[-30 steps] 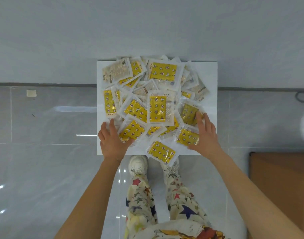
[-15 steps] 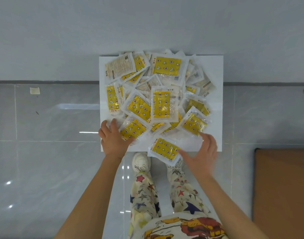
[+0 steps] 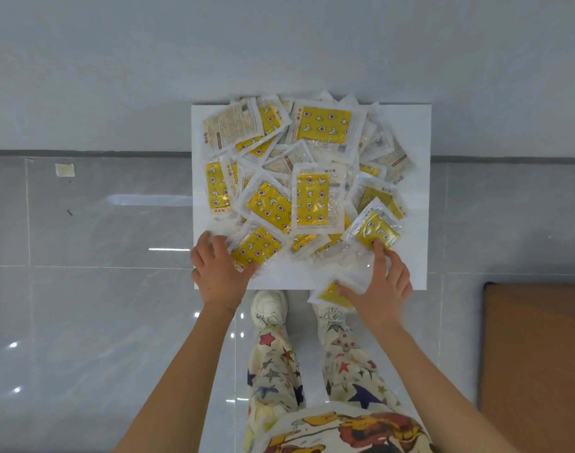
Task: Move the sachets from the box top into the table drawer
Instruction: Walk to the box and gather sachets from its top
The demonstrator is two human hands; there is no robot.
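A white box top (image 3: 413,197) carries a heap of several yellow star-and-moon sachets (image 3: 312,197) in clear wrappers. My left hand (image 3: 219,273) lies at the near left corner, thumb and fingers closed around the edge of one yellow sachet (image 3: 256,248). My right hand (image 3: 382,286) presses down on a sachet (image 3: 330,294) that hangs over the near edge, thumb on its yellow part, index finger touching another sachet (image 3: 376,230). No drawer is in view.
A brown table surface (image 3: 537,361) shows at the lower right. The box stands on a glossy grey tiled floor (image 3: 93,289) against a pale wall. My feet in white shoes (image 3: 269,307) stand just below the box edge.
My right hand left the sachet at the right of the heap, drew back toward me, then came down on the sachet overhanging the near edge. My left hand stayed put.
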